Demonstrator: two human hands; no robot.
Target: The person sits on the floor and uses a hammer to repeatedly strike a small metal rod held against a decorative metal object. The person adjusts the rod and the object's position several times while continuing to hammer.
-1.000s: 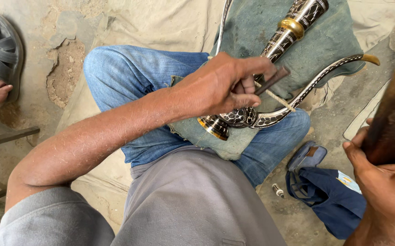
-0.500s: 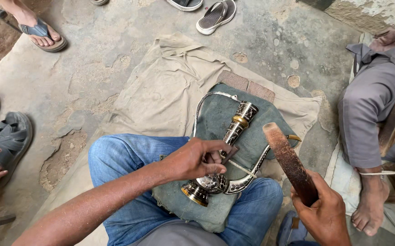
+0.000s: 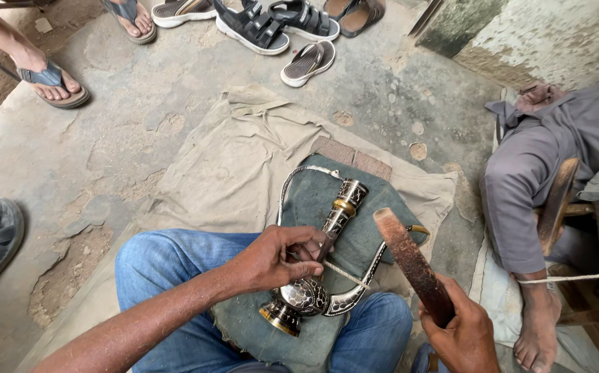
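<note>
An engraved metal vessel (image 3: 316, 276) with brass bands, a long neck and a curved handle lies on a green cloth pad (image 3: 327, 214) over my jeans-clad knees. My left hand (image 3: 275, 257) rests on the vessel's body and pinches a small dark tool against its neck. My right hand (image 3: 461, 331), at the lower right, grips a brown wooden stick (image 3: 410, 266) that points up and to the left, its tip just right of the vessel's neck. A thin cord (image 3: 344, 275) crosses the vessel.
A beige cloth (image 3: 244, 159) covers the concrete floor (image 3: 140, 103) ahead. Several sandals (image 3: 265, 24) lie at the top. A foot in a flip-flop (image 3: 51, 79) is at the upper left. Another person in grey trousers (image 3: 541, 173) sits on the right by a wooden frame (image 3: 562, 200).
The view has tilted up and away from my lap, showing more floor and sandals. My right hand with the stick has risen closer to the vessel. My left hand stays on the vessel.
</note>
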